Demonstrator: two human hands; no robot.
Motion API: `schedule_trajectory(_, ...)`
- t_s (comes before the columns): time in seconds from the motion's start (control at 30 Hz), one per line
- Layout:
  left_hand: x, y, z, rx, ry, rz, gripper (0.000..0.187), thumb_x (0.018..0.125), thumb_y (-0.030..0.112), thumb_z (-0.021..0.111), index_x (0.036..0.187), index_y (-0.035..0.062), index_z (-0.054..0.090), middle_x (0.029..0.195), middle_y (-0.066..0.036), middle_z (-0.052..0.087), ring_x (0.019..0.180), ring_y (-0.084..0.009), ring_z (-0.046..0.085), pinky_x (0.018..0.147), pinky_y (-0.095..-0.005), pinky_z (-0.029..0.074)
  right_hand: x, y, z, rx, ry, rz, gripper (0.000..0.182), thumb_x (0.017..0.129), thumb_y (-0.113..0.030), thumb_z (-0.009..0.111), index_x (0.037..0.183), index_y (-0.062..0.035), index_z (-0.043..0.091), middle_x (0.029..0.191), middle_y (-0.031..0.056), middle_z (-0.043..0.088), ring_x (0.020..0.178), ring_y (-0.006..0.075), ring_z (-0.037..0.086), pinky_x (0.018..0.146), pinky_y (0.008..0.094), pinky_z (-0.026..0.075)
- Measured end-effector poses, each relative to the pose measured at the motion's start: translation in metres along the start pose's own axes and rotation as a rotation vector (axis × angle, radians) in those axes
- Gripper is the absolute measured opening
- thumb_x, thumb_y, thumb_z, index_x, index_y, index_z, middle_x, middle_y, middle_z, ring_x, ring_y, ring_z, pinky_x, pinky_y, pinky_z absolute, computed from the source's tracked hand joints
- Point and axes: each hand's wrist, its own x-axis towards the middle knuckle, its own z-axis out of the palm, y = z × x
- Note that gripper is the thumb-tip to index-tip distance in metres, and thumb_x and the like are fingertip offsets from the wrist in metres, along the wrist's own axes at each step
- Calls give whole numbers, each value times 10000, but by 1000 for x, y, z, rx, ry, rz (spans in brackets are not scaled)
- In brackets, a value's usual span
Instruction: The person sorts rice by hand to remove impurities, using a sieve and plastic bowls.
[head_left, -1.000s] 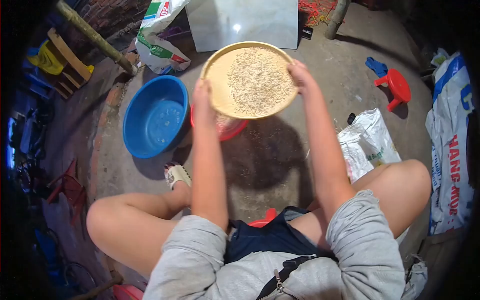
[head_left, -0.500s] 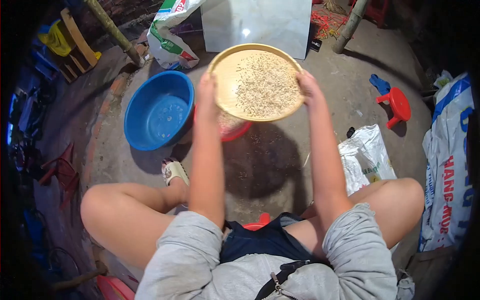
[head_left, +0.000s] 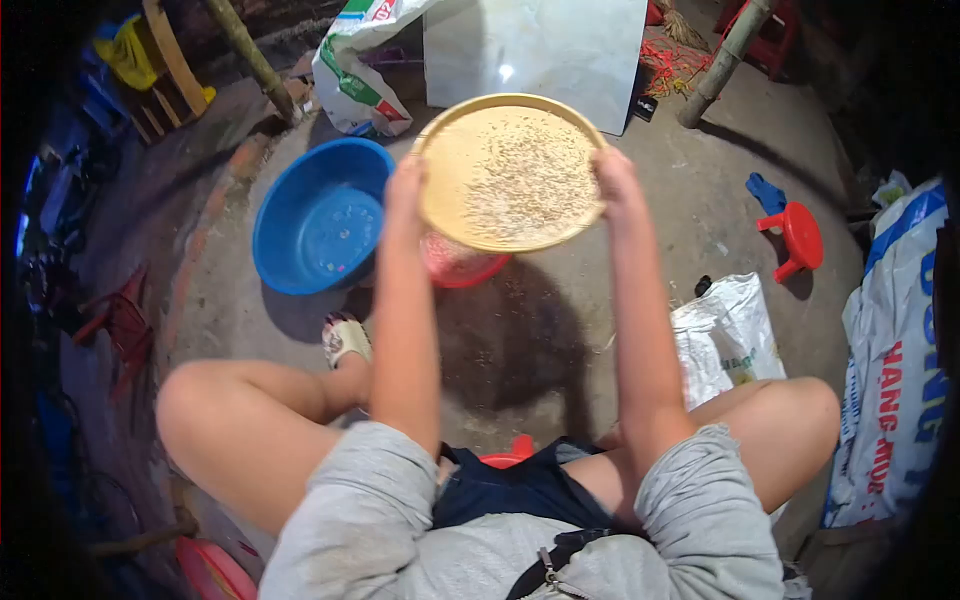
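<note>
A round woven winnowing tray [head_left: 446,185] is held out in front of me, above the floor. My left hand [head_left: 405,190] grips its left rim, and my right hand [head_left: 617,182] grips the right rim. Loose grains [head_left: 530,185], pale and brown mixed, are spread over the middle and right of the tray; its left part shows bare weave. Partly hidden beneath the tray is a red basin [head_left: 470,273] with pale grain in it. A large blue basin [head_left: 275,235] stands on the floor beside my left forearm, with small bits on its bottom.
A red stool [head_left: 803,236] and a blue sandal [head_left: 766,193] are at the right. White sacks [head_left: 722,335] lie near my right knee, with a big printed sack [head_left: 890,370] farther right. A pale panel [head_left: 535,50] leans at the back between wooden poles [head_left: 730,60].
The grains have shifted and look more scattered across the tray, with the tray itself slightly lower. My head view has moved a little. Both hands keep their hold on the rim.
</note>
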Motion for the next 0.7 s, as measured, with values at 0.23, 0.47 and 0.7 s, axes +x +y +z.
schedule_trajectory(0.23, -15, 38, -10, 166, 33, 71, 273, 895, 153, 443, 1114, 28, 545, 938, -101, 608, 838, -189, 590, 758, -354, 487, 11, 21, 10, -4, -111, 141, 242, 860, -52, 438, 1068, 18, 540, 845, 114, 607, 708, 193, 585, 620, 344, 508)
schedule_trajectory(0.47, 6, 29, -27, 308, 14, 141, 289, 891, 138, 448, 1131, 1, 532, 993, -139, 614, 868, -208, 604, 761, -338, 491, -2, 17, 25, -219, -36, -70, 307, 802, -23, 420, 1085, 50, 513, 844, 150, 604, 712, 208, 605, 620, 350, 503)
schedule_trajectory(0.7, 1, 1, -18, 483, 195, 158, 245, 810, 108, 497, 1017, -3, 568, 831, -89, 606, 704, -170, 574, 647, -322, 475, 28, 20, 6, -422, -17, -117, 244, 822, -39, 444, 1026, 40, 553, 772, 132, 619, 621, 182, 588, 557, 315, 476)
